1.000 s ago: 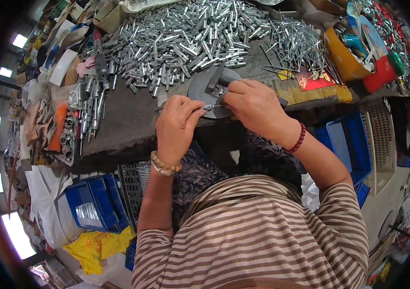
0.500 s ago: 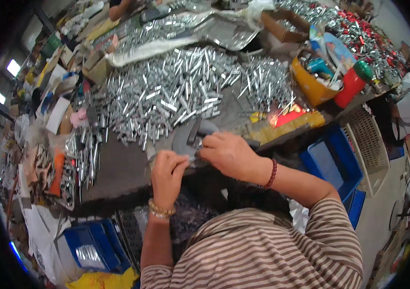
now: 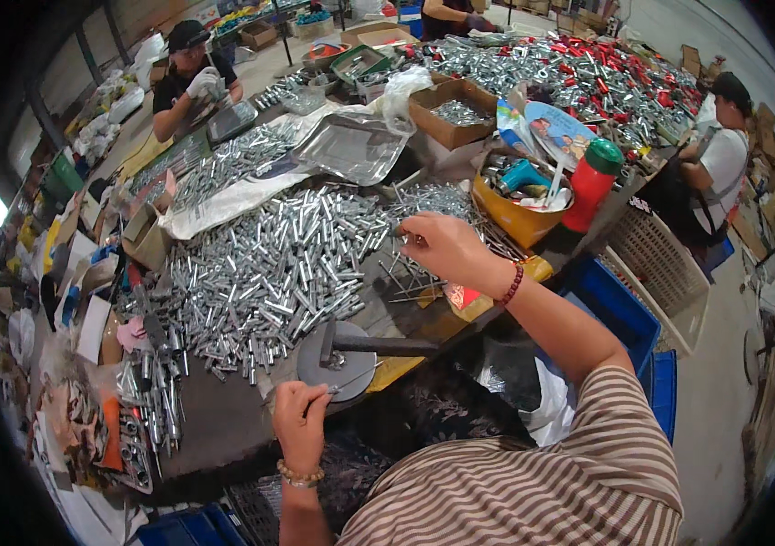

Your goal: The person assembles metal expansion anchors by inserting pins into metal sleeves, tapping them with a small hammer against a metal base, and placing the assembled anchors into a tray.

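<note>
Left hand [image 3: 299, 420] pinches a thin pin, apparently, beside the round metal disc [image 3: 337, 369]. Right hand [image 3: 439, 247] grips pins [image 3: 447, 205] near the open brown carton [image 3: 457, 110].

Our right hand [image 3: 442, 247] has left the round metal disc [image 3: 337, 369], where a second ago it worked close against the left hand [image 3: 299, 420]; its fingers [image 3: 408, 238] now pinch at the thin rods [image 3: 424, 205] beyond the disc. Our left-hand fingers now hold a thin pin [image 3: 292, 393] alone just beside the disc.
</note>
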`<state>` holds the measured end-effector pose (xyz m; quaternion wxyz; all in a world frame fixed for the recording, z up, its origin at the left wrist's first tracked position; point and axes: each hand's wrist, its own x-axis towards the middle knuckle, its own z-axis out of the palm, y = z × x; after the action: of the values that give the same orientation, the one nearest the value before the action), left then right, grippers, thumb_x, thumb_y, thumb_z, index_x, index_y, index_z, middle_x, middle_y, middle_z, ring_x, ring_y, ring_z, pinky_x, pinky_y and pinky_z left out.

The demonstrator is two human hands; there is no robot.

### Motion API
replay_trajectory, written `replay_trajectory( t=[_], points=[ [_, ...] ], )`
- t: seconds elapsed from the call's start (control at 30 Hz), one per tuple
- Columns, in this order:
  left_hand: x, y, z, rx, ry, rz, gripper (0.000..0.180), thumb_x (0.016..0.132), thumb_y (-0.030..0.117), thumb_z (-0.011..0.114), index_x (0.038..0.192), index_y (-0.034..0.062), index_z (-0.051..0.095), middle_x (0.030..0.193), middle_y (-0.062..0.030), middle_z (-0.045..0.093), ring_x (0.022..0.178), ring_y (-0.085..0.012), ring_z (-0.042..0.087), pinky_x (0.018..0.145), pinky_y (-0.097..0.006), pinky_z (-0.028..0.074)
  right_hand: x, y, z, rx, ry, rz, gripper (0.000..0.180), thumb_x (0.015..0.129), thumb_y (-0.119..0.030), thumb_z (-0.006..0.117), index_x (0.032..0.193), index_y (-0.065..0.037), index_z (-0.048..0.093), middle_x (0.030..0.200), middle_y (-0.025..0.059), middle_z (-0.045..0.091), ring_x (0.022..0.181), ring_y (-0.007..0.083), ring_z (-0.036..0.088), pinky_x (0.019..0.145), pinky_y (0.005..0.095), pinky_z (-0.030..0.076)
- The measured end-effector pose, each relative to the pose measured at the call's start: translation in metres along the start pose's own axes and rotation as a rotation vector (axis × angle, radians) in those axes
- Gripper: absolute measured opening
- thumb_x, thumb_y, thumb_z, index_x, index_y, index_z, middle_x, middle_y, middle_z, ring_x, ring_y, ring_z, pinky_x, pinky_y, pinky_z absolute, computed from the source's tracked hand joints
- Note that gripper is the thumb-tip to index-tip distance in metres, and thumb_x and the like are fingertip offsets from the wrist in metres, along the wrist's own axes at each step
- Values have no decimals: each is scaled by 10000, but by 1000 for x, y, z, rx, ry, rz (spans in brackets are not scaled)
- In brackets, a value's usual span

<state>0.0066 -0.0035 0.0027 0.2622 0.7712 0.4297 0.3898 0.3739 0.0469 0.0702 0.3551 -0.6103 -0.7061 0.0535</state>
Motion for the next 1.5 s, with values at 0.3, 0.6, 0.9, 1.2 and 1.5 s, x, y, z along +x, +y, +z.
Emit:
replay_trajectory(
  t=[0.3, 0.6, 0.9, 1.2, 1.5],
  points=[
    [5, 6, 1, -14, -17, -43, 131, 830, 3, 793, 952, 36, 761, 913, -81, 601, 838, -219, 613, 731, -325, 484, -3, 5, -1, -65, -191, 29, 307, 900, -223, 753, 1112, -6, 712, 926, 182, 719, 889, 366, 706, 786, 444, 554],
    [3, 4, -2, -34, -23, -65, 157, 830, -29, 781, 974, 30, 754, 937, -66, 589, 874, -198, 600, 768, -303, 479, 66, 54, 22, 360, 245, 264, 332, 889, -136, 684, 1179, 20, 640, 1007, 161, 710, 835, 318, 728, 700, 415, 584],
    [0, -2, 0, -34, -5, -47, 150, 830, 12, 804, 967, 57, 765, 933, -69, 611, 852, -228, 616, 740, -334, 495, 160, 108, 50, 777, 70, 813, 352, 950, -115, 705, 1215, 29, 524, 995, 151, 664, 740, 262, 744, 539, 373, 613],
    [2, 5, -4, -3, -49, -64, 152, 837, -8, 794, 978, 36, 761, 945, -77, 605, 859, -214, 602, 752, -326, 479, 195, 77, 98, 1087, 165, 853, 199, 881, 26, 643, 1017, 166, 600, 783, 227, 717, 657, 327, 759, 556, 445, 668],
    [2, 5, -4, -20, -60, -82, 159, 831, -6, 793, 981, 36, 761, 950, -82, 603, 855, -218, 605, 749, -321, 483, 162, 39, 85, 1151, -145, 786, 202, 981, -140, 681, 1049, 50, 669, 884, 185, 739, 712, 248, 745, 563, 366, 620]
  ],
)
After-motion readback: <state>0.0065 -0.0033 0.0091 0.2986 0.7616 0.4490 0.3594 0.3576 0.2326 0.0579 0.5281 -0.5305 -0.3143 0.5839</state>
